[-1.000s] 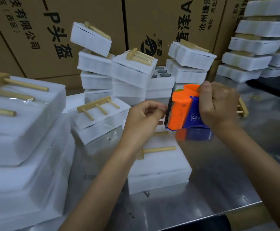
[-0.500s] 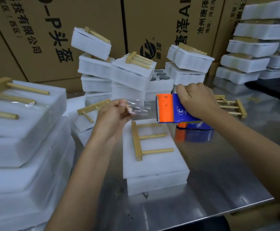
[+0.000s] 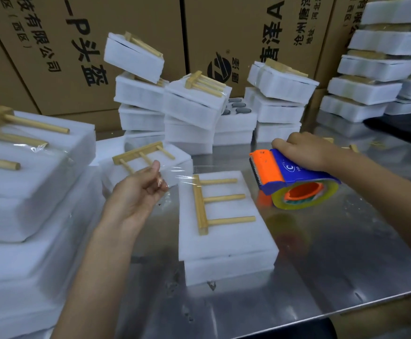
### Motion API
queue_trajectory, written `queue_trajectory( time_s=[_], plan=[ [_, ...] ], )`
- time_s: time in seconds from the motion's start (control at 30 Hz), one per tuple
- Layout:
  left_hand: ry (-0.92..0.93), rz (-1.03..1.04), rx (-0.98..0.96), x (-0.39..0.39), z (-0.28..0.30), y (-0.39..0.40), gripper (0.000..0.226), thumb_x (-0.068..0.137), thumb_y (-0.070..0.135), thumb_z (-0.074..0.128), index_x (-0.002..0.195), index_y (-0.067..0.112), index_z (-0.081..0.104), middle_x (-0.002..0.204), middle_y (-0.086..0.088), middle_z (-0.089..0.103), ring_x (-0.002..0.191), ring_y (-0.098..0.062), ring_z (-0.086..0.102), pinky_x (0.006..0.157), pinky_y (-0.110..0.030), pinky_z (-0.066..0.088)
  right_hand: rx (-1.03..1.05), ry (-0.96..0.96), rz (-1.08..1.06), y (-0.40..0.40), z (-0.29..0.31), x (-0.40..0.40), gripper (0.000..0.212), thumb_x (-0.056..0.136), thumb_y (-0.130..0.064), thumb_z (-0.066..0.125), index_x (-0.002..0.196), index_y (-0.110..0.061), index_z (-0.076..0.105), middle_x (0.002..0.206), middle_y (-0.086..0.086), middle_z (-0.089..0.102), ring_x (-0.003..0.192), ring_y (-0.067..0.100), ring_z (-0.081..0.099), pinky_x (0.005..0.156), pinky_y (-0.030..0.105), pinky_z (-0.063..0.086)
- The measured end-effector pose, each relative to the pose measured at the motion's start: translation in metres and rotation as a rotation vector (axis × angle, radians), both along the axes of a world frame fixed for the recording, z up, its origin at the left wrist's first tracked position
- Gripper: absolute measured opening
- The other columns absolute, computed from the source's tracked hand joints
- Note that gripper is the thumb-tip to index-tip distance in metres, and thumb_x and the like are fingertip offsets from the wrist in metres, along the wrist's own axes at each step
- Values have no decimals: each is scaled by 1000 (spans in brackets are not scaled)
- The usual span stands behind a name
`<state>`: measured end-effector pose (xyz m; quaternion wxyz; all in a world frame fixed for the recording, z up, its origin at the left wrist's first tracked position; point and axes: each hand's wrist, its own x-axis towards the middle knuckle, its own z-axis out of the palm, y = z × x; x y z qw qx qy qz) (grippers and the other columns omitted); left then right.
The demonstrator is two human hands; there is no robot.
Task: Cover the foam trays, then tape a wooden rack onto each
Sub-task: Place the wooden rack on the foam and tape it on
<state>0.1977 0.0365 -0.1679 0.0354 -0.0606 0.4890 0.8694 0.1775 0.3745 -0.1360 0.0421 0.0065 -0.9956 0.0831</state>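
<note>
Tape drawn out over the racked tray, ready to lay.

Left hand (image 3: 136,192) pinches the clear tape (image 3: 178,176) end; right hand (image 3: 302,150) grips the tape dispenser (image 3: 287,182). Keep the tape taut and drop it across the wooden rack (image 3: 214,204) on the covered foam tray (image 3: 224,241), centre table. Versus a second ago: hands wider apart, dispenser lower.

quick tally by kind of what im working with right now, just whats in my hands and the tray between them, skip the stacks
tape dispenser: 1, gripped by the right hand
tape strip: 1, pinched by the left hand
wooden rack: 1, lying on the tray
covered foam tray: 1
total: 4
</note>
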Motion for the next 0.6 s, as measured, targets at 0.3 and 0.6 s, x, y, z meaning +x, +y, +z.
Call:
queue_trajectory(
  time_s=[0.3,0.6],
  plan=[
    [94,308,-429,-4,-32,-41,18,92,11,70,78,11,59,56,4,58,51,-7,54,67,-22,55,13,-114,-199,56,-21,17,62,99,-60,24,98,-14,66,117,16,62,91,24,54,76,38,31],
    [47,363,-1053,0,-67,-35,20,86,17,75,73,14,60,69,-4,64,62,-18,59,62,-28,43,90,-147,-137,46,-23,11,61,96,-65,25,86,-19,64,90,6,62,80,17,57,69,36,38]
  ],
)
